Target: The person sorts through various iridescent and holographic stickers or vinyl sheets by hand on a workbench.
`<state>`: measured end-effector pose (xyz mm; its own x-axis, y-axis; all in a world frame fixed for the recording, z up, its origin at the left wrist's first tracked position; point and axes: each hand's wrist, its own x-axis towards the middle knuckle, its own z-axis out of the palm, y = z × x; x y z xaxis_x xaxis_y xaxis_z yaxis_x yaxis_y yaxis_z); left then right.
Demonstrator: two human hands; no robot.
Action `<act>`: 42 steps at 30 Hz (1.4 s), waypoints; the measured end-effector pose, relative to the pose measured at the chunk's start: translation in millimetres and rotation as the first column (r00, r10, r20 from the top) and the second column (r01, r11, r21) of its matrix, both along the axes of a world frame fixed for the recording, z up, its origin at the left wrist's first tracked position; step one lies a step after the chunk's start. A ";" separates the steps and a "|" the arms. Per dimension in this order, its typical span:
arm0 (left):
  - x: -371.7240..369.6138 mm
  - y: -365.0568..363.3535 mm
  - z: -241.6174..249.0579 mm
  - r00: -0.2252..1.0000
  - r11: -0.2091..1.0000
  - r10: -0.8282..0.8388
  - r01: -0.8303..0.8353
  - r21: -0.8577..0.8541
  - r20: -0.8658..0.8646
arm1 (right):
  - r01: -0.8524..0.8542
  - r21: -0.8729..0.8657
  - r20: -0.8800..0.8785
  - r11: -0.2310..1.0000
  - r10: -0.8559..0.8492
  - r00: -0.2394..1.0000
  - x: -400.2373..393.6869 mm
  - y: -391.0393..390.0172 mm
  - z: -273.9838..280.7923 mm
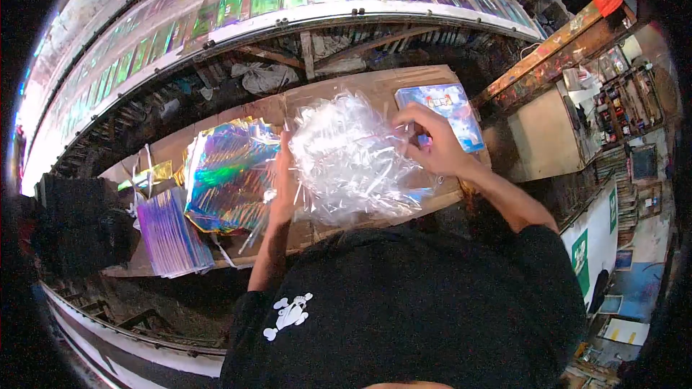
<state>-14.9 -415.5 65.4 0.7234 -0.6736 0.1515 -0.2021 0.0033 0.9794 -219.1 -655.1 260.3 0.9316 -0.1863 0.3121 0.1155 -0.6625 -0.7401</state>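
Observation:
A crumpled heap of clear plastic film (353, 155) lies on the brown board in front of me. My left hand (283, 176) rests upright along the heap's left side; its fingers are partly hidden by the plastic. My right hand (436, 142) is at the heap's upper right, its fingers bent and pinched together at the plastic's edge; what is between them is too small to name. Just beyond my right hand lies a blue printed sheet or stack (461, 121). Left of my left hand sits a pile of shiny iridescent sheets (231, 176).
A fanned purple stack (173, 234) and a gold packet (155, 174) lie at the board's left. Long racks (245, 25) with rows of green and purple sheets run beyond the board. A paint-stained wooden beam (544, 61) stands at the right.

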 end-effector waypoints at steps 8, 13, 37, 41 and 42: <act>-21.8 -32.1 1.6 0.994 0.994 -0.097 0.094 0.057 0.050 | -0.024 0.153 -0.049 0.988 0.032 0.998 -21.1 -6.0 15.6; -61.1 -52.5 58.7 0.942 0.973 -0.104 0.029 -0.230 -0.320 | -0.083 -0.104 0.054 0.991 0.089 0.995 -18.8 42.0 4.1; -37.1 -73.7 63.8 0.982 0.987 -0.154 0.147 -0.068 -0.113 | 0.082 -0.169 0.188 0.982 -0.050 0.981 -16.4 51.2 -86.4; -57.4 -44.5 62.5 0.648 0.964 -0.244 0.080 -0.254 -0.721 | 0.051 0.181 0.315 0.982 -0.107 0.943 -15.8 3.9 -103.2; -59.2 -38.4 60.3 0.649 0.965 -0.243 0.085 -0.249 -0.721 | 0.055 0.186 0.317 0.981 -0.113 0.942 -14.5 -2.5 -104.3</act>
